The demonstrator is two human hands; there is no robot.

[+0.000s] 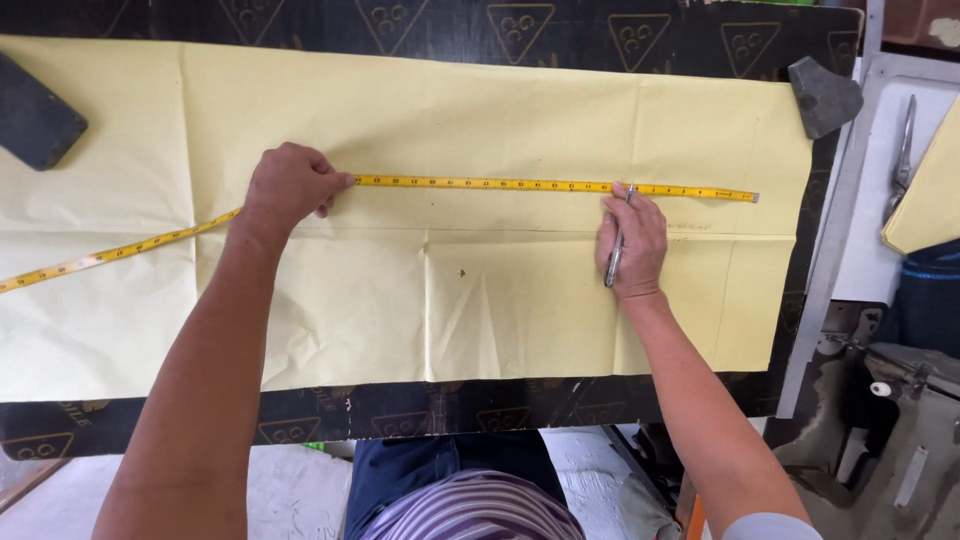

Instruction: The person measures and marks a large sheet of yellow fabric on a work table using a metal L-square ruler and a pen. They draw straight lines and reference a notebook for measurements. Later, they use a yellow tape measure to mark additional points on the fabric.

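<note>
Measuring seems under way: left hand (288, 185) presses the yellow tape measure (520, 184) flat across the frame's centre on cream paper (480, 310), right hand (632, 245) grips a pen (617, 248), likely needing a mark beside the tape.

Matt, creased yellow paper (450, 300) lies under my glossy tape measure (480, 183); the pen (615, 255) looks metal, the counter (560, 35) dark printed board.

The yellow tape measure (480, 184) vanishes under the left hand (288, 187) fingers and runs off the left edge; the pen (616, 250) tip hides behind the right hand (632, 245) fingertips.
</note>
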